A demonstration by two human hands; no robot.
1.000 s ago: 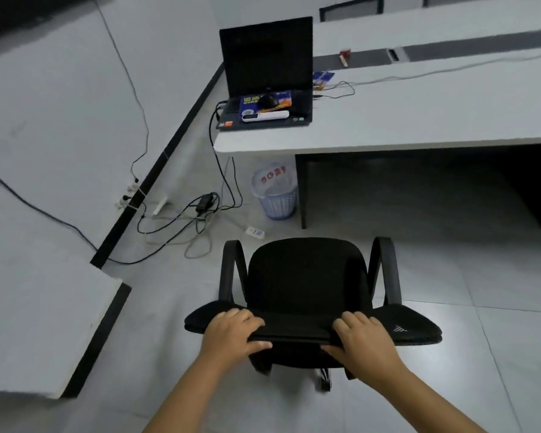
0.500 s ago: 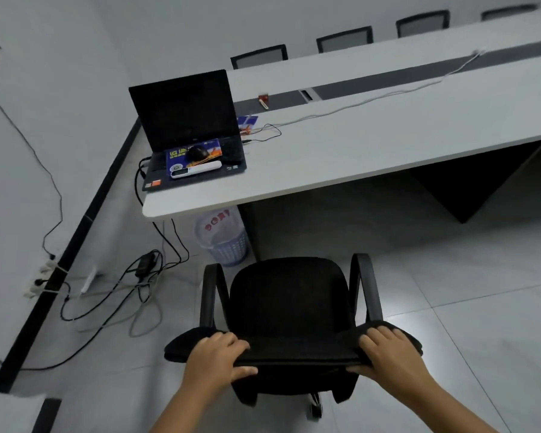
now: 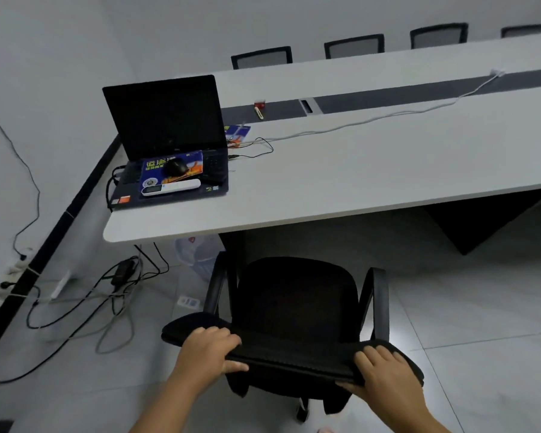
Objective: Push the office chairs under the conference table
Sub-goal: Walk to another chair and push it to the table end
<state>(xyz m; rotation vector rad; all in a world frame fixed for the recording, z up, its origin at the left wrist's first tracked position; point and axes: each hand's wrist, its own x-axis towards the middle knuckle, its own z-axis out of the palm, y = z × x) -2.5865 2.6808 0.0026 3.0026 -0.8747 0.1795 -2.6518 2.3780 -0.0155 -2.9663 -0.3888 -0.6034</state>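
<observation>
While gripping chair backrest top, left hand and right hand curled round it: mid-push, short of table. Next: roll straight forward, keeping clear of bin.

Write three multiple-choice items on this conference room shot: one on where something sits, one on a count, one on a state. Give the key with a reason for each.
1. Where does the laptop sit on the table?
A. at the near left corner
B. at the far right end
C. on the floor beneath it

2. How many chair backs show behind the table's far edge?
A. one
B. four
C. seven

3. How is the black chair being held?
A. by one armrest
B. not at all
C. both hands on the backrest top

Key: 1 A, it stands open by the rounded left corner. 2 B, four dark backs rise along the far side. 3 C, the left hand and right hand each grip the top edge.
</observation>
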